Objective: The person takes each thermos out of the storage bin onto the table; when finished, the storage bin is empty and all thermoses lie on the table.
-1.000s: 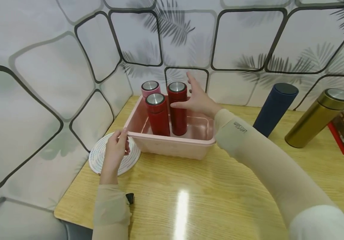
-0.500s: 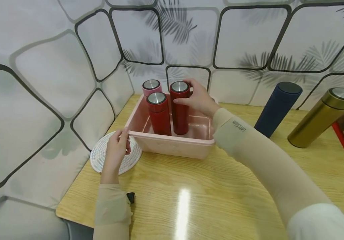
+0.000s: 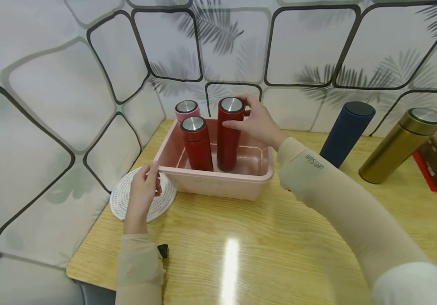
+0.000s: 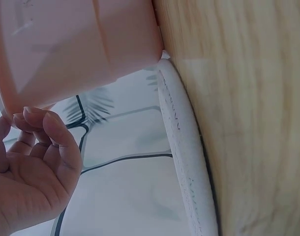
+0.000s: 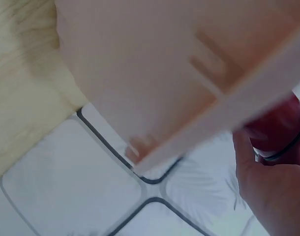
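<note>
Right hand [image 3: 258, 125] curled round the top of the taller red flask [image 3: 229, 133], just under its steel cap, base down inside the pink bin [image 3: 218, 183]; left hand [image 3: 144, 190] pinching the bin's near-left rim, over the round white mat [image 3: 126, 199]. Probably smooth, stiff metal, a bit slippery, so better gripped high near the cap. Count: 2 red flasks, 1 pink flask [image 3: 186, 110], all in the bin; 1 navy flask [image 3: 348, 133] and 1 gold flask [image 3: 401, 146] out on the worktop [image 3: 260, 250].

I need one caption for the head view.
Right hand grips tall red metal flask inside pink plastic bin.
</note>
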{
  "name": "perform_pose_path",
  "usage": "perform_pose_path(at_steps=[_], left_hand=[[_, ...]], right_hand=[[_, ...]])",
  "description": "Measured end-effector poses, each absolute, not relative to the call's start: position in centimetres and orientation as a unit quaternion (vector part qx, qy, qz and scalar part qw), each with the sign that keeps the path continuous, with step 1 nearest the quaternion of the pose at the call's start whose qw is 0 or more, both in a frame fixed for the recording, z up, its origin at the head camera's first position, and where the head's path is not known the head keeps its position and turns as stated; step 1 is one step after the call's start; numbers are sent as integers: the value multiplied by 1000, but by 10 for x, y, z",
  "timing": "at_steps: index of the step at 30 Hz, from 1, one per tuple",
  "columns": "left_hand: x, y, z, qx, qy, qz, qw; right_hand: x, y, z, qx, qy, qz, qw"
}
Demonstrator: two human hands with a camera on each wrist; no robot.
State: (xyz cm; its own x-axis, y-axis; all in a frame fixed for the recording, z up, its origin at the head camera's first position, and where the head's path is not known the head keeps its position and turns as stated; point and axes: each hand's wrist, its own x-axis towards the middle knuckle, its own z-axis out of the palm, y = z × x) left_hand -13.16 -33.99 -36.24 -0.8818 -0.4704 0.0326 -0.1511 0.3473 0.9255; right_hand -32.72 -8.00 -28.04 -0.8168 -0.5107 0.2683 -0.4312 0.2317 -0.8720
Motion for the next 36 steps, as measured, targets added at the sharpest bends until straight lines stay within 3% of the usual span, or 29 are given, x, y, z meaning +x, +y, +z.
perform_pose_path(at_steps=[19,31,36], left_hand=[[-130,-338,-360,191,-810,-536,144],[-129,-336,-360,196,-810,-535,140],[-128,-335,-359,199,-811,-532,138]], right_hand=[[-305,6,-182,-288,750,-596,-5],[-301,48,-156,-202,767,-591,-145],[-305,58,-162,-155,804,-550,-164]])
